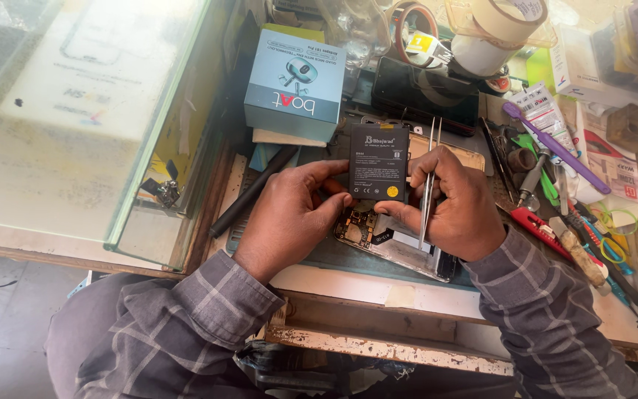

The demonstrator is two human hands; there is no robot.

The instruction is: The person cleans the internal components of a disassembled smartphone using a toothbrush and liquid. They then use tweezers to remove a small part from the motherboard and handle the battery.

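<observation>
1. The left hand (287, 214) and the right hand (455, 203) together hold a black phone battery (379, 162) upright above an opened smartphone (389, 240); the left fingertips are closed on its lower left edge, the right thumb and fingers clamp its right side.
2. The right hand also grips metal tweezers (430, 181), tips pointing up beside the battery.
3. The opened smartphone lies on the workbench (378, 284) under both hands — its circuit board shows between the wrists.
4. A teal and grey earbuds box (295, 83) stands behind the left hand, on a thin flat box; a glass display case (75, 125) fills the left side.
5. Tape rolls (492, 33) sit at the top; a purple toothbrush (555, 148) lies across a white tube — screwdrivers and cutters clutter the right edge.
</observation>
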